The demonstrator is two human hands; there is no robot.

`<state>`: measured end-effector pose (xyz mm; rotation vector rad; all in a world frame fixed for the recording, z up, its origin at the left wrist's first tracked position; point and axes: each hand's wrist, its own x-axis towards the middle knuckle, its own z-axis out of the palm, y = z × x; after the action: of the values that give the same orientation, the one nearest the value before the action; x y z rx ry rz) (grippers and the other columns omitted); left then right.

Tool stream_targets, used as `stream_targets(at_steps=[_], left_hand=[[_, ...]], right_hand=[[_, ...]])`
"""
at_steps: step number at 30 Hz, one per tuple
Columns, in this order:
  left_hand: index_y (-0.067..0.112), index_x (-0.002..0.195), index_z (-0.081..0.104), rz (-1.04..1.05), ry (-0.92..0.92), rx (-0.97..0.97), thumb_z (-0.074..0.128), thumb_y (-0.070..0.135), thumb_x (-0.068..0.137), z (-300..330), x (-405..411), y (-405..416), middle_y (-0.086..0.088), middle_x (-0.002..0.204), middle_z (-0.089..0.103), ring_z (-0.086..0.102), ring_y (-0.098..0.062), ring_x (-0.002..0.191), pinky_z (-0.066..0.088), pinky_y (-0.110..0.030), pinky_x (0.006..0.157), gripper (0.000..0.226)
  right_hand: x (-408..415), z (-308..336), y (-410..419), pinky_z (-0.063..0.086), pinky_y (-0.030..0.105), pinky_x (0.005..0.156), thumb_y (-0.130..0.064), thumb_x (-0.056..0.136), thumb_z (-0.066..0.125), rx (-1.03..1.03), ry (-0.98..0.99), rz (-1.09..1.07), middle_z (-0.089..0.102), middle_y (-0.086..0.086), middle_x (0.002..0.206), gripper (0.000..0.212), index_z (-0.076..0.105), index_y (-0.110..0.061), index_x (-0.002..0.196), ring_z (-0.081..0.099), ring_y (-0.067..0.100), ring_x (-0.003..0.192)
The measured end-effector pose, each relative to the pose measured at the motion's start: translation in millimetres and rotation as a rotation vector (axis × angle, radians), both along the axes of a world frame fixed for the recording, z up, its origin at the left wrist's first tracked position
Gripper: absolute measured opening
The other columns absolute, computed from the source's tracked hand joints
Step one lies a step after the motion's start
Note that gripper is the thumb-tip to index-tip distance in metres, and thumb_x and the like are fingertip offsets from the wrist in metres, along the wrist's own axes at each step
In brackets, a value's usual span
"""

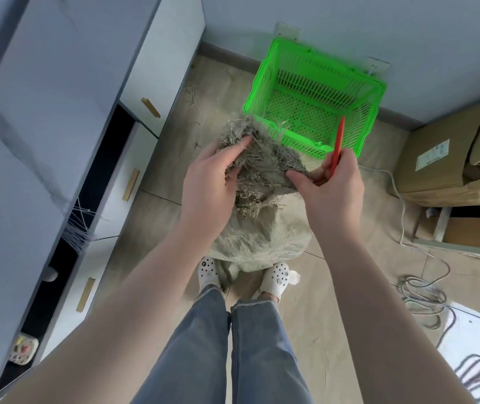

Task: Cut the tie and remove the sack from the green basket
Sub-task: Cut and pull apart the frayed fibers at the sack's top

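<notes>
A grey woven sack point(262, 237) stands on the floor in front of my feet, its frayed mouth point(262, 161) bunched at the top. My left hand point(209, 182) grips the frayed mouth on its left side. My right hand point(335, 188) pinches the mouth's right edge with the thumb and also holds a red cutter point(338, 144) that points up and away. The green basket point(265, 71) sits on the floor beyond the sack, against the wall, with nothing inside it. The tie itself is not visible.
White cabinets with wooden handles point(151, 107) run along the left. Cardboard boxes point(442, 158) are stacked at the right. A grey cable point(425, 293) lies coiled on the floor at the right. Loose fibres litter the floor near the basket.
</notes>
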<state>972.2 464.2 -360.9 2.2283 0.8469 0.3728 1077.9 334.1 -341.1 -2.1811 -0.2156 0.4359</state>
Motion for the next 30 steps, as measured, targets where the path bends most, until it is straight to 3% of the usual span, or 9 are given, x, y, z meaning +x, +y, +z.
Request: stream_targets(at_steps=[4, 7, 12, 16, 18, 21, 22, 26, 30], left_hand=[[0.023, 0.143, 0.046, -0.068, 0.009, -0.234, 0.051, -0.016, 0.085, 10.6, 5.8, -4.9, 0.000, 0.137, 0.053, 0.051, -0.009, 0.121, 0.037, -0.015, 0.105, 0.071], [0.028, 0.140, 0.049, -0.098, 0.029, -0.379, 0.041, -0.021, 0.077, 15.2, 7.6, -8.0, 0.010, 0.131, 0.052, 0.045, -0.001, 0.126, 0.034, -0.007, 0.104, 0.081], [0.024, 0.127, 0.061, 0.019, -0.008, -0.543, 0.035, -0.015, 0.075, 10.0, 9.1, -5.5, 0.003, 0.127, 0.061, 0.056, -0.014, 0.119, 0.048, -0.040, 0.102, 0.070], [0.023, 0.130, 0.057, 0.083, -0.027, -0.780, 0.053, 0.017, 0.082, 8.7, 6.2, -8.9, -0.003, 0.122, 0.065, 0.062, -0.036, 0.107, 0.047, -0.060, 0.096, 0.048], [0.024, 0.134, 0.052, 0.051, 0.013, -0.700, 0.069, 0.032, 0.081, 9.0, 5.2, -11.7, 0.004, 0.127, 0.062, 0.063, -0.018, 0.112, 0.049, -0.048, 0.099, 0.056], [0.025, 0.138, 0.049, 0.050, 0.027, -0.604, 0.073, 0.020, 0.082, 4.9, 5.9, -12.4, 0.006, 0.130, 0.059, 0.057, -0.009, 0.119, 0.045, -0.041, 0.105, 0.062], [0.026, 0.139, 0.048, 0.058, 0.023, -0.596, 0.072, 0.016, 0.083, 3.6, 6.3, -11.9, 0.006, 0.131, 0.058, 0.056, -0.009, 0.120, 0.044, -0.040, 0.106, 0.061], [0.024, 0.141, 0.045, 0.030, -0.001, -0.588, 0.070, 0.014, 0.086, 8.6, 10.0, -12.7, 0.006, 0.137, 0.053, 0.050, -0.010, 0.127, 0.041, -0.041, 0.109, 0.062], [0.019, 0.145, 0.042, -0.033, 0.007, -0.505, 0.066, 0.015, 0.088, 14.4, 13.5, -11.1, 0.008, 0.145, 0.047, 0.040, -0.002, 0.133, 0.032, -0.023, 0.113, 0.062]], right_hand=[[8.6, -3.2, 2.9, 0.043, 0.030, 0.062, -0.039, 0.078, 0.077, 0.036, 0.194, 0.023, 0.045, -0.008, 0.070, 0.041, 0.038, -0.027, 0.077, 0.045, 0.013, 0.062], [9.2, -6.2, 7.0, 0.035, 0.016, 0.057, -0.033, 0.080, 0.077, 0.026, 0.135, 0.015, 0.051, -0.007, 0.073, 0.040, 0.037, -0.027, 0.077, 0.043, 0.006, 0.061], [7.7, -4.9, 6.5, 0.037, 0.010, 0.061, -0.015, 0.077, 0.078, 0.130, -0.029, -0.150, 0.057, -0.011, 0.072, 0.045, 0.035, -0.028, 0.079, 0.053, 0.001, 0.068], [3.8, -3.8, 10.4, 0.037, 0.010, 0.062, -0.020, 0.080, 0.076, 0.136, 0.008, -0.146, 0.056, -0.011, 0.073, 0.042, 0.036, -0.028, 0.080, 0.050, 0.001, 0.068], [4.3, -0.6, 11.3, 0.037, 0.012, 0.061, -0.033, 0.089, 0.067, 0.130, 0.074, -0.133, 0.053, -0.011, 0.076, 0.033, 0.036, -0.029, 0.081, 0.046, -0.002, 0.063], [0.0, 10.3, 2.0, 0.040, 0.036, 0.067, -0.043, 0.096, 0.040, 0.154, 0.117, -0.107, 0.055, -0.003, 0.078, 0.022, 0.043, -0.028, 0.080, 0.047, 0.012, 0.066], [-4.4, 15.1, -3.8, 0.038, 0.037, 0.064, -0.040, 0.095, 0.036, 0.167, 0.133, -0.064, 0.056, -0.001, 0.076, 0.025, 0.048, -0.027, 0.078, 0.046, 0.015, 0.065], [-32.5, 27.9, -25.9, 0.029, 0.027, 0.051, -0.025, 0.098, 0.042, 0.074, 0.360, 0.155, 0.051, -0.006, 0.059, 0.029, 0.062, -0.020, 0.077, 0.038, 0.009, 0.049], [-49.2, 35.4, -28.9, 0.024, 0.018, 0.039, -0.015, 0.100, 0.045, 0.105, 0.645, 0.053, 0.043, -0.001, 0.055, 0.029, 0.064, -0.008, 0.079, 0.030, 0.008, 0.041]])
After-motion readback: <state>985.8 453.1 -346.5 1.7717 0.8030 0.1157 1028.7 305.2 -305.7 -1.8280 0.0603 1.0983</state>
